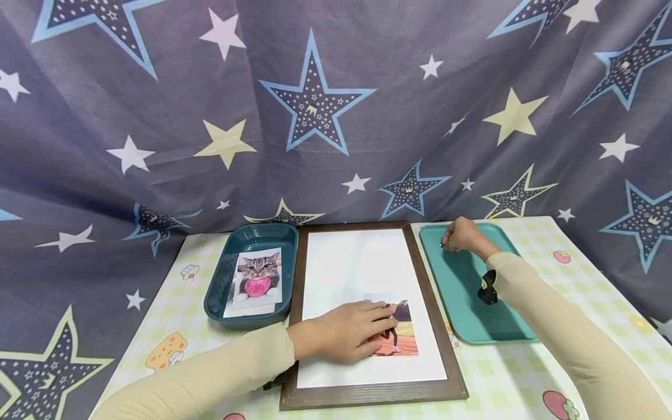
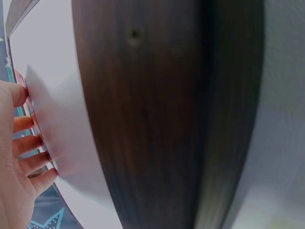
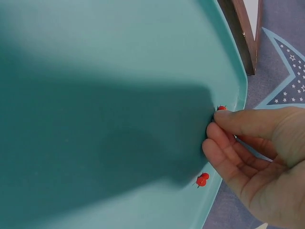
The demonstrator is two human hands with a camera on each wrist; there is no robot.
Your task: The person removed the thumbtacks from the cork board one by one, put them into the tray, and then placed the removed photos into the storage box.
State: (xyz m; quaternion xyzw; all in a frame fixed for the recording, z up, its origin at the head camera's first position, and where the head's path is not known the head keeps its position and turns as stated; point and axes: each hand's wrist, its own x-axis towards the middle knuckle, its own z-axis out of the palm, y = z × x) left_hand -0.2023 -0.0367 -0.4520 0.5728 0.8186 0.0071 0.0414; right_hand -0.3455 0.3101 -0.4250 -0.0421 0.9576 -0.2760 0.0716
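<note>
Pressing flat on one printed photo (image 1: 397,335), the left hand (image 1: 343,331) lies with straight fingers near the 6 o'clock end of the one wooden picture frame (image 1: 436,326), whose white backing fills its middle; that grip is wide, holding nothing. The photo rests on the backing, partly under the fingertips.

At 9 o'clock from the frame stands one dark teal tray (image 1: 217,280), holding a single cat picture (image 1: 257,281) that lies flat inside it.

At 3 o'clock from the frame lies one lighter teal tray (image 1: 464,303). In the right wrist view two red pushpins show in it: one pushpin (image 3: 202,180) lies loose against the rim, and the other red pin (image 3: 221,108) sits right at the fingertips of the right hand (image 3: 259,157). That hand's fingers are curled in a narrow grip at the tray's far corner, touching the pin; whether they actually pinch it I cannot tell.

Both trays and the frame sit on one checked bench (image 1: 504,379), with a star-patterned curtain (image 1: 315,105) hanging beyond at 12 o'clock.
</note>
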